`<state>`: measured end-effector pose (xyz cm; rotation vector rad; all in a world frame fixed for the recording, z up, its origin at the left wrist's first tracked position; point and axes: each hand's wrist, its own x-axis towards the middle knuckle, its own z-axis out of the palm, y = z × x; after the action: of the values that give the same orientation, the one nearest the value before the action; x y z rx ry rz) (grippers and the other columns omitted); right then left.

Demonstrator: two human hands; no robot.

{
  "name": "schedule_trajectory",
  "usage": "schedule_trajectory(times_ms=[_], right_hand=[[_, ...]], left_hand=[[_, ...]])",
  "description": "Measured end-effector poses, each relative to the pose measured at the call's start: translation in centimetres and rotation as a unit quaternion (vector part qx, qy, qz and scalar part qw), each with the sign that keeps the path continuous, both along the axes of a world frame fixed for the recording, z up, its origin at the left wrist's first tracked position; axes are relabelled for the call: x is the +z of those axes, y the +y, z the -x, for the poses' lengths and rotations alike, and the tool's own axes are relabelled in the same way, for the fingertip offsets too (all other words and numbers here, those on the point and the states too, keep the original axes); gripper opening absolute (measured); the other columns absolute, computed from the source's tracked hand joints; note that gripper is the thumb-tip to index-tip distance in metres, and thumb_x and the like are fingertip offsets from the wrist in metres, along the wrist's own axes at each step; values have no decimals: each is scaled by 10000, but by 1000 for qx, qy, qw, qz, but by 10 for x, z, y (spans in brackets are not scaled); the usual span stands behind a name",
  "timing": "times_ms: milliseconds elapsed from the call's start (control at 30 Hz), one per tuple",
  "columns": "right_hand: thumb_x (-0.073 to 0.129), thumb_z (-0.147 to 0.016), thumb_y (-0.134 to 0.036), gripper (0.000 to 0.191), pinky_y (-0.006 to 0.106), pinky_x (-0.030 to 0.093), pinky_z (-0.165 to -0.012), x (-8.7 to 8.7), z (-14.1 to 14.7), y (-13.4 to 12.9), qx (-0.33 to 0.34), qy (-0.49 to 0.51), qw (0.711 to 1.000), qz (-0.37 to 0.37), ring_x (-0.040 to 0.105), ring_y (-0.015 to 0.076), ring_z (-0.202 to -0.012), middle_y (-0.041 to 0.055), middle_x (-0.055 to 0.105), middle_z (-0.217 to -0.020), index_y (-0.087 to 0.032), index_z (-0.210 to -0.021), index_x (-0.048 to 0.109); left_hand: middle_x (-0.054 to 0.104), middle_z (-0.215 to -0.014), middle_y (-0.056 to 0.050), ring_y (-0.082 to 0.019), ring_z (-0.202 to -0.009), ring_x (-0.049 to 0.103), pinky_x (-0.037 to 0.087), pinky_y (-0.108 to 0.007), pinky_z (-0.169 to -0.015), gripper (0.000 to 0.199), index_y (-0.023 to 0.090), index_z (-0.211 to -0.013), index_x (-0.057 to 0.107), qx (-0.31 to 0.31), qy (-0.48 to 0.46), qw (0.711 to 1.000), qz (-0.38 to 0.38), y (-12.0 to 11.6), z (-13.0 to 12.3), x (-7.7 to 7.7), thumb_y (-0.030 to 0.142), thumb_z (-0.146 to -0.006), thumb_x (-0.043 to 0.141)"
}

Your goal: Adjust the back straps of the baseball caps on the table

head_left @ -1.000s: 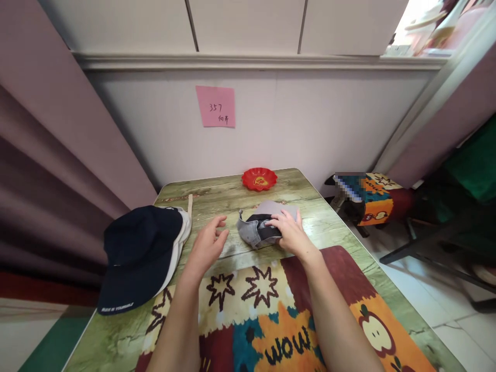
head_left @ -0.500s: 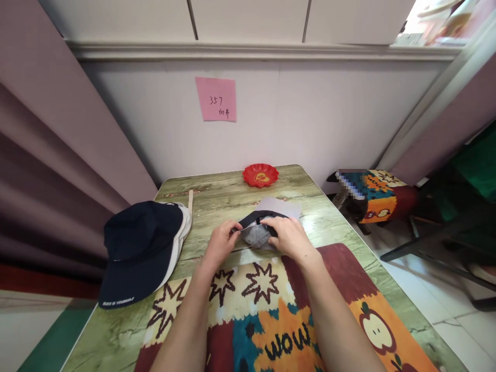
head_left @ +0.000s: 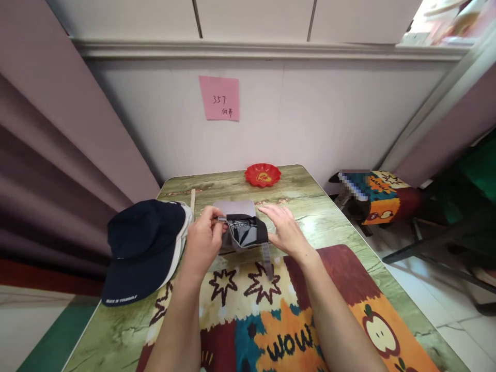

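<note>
- Cap, grey (head_left: 243, 233), lies mid-table btwn the two hands, just beyond the patterned mat; its open underside faces the wearer, w/ a black inner band and pale lettering inside, and its brim points to the far side.
- L hand (head_left: 203, 235): fingertips pinched together on the cap's L edge, at a small strap end.
- R hand (head_left: 284, 230): fingers spread, thumb apart from them, hand open at the cap's R side; contact w/ the band is hard to judge, prob. v. close or just touching.
- Loose strap (head_left: 266, 261) hangs from the cap's R side toward the wearer, over the mat's far edge.
- Navy cap (head_left: 145, 243) sits at the table's L side, on top of white headwear (head_left: 181, 243); light lettering on its brim.
- Red dish (head_left: 262, 175), scalloped rim, yellow design, near the table's far edge, beyond the grey one.
- Mat (head_left: 271, 305) w/ stars, "WOW" and apples covers the near part of the green marbled table (head_left: 217, 188).
- Pink note (head_left: 219, 98) on wall, marked "357" plus other writing.
</note>
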<state>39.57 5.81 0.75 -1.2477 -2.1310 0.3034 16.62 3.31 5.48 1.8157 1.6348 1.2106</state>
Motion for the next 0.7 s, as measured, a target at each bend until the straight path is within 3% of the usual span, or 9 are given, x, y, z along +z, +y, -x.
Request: schedule_trajectory(times_ms=[200,333,433,567,700], right_hand=[[562,-817,-116,284,434,407,-1074,12,10,-6,98,110,989,-1,637,213,-1124,34,711,-1171,-274,-969,743],[542,-820,-110,331,381,460,-985,19,13,-10,88,172,980,48,657,207,-1017,28,738,-1050,-265,-1045,729],[555,-849,-125,342,391,441,-986,24,14,-13,119,152,980,52,647,198,-937,16,737,-973,-282,-1100,727],[706,-840,-303,73,401,442,-952,26,18,-14,150,120,977,92,643,202,-857,11,730,-878,-288,-856,776],[666,-877,-427,201,333,489,-793,30,17,-16,128,209,961,129,667,208,-820,31,742,-862,-261,-854,777]], left_hand=[[596,-573,35,-114,-488,546,396,-213,-480,183,180,-893,686,-10,-154,987,45,7,1,-7,331,-791,666],[546,-489,62,-90,-380,451,318,-190,-389,220,192,-917,650,-17,-228,969,89,6,-1,-7,375,-797,672],[598,-547,39,-101,-416,508,368,-188,-395,232,191,-895,612,-52,-254,959,113,5,-4,-7,396,-803,670],[560,-507,51,-93,-413,488,381,-184,-411,239,184,-836,597,-63,-255,957,124,4,-6,-7,404,-797,682],[507,-451,69,-81,-374,422,332,-179,-386,258,178,-846,613,-46,-250,959,129,4,-3,-7,419,-788,687]])
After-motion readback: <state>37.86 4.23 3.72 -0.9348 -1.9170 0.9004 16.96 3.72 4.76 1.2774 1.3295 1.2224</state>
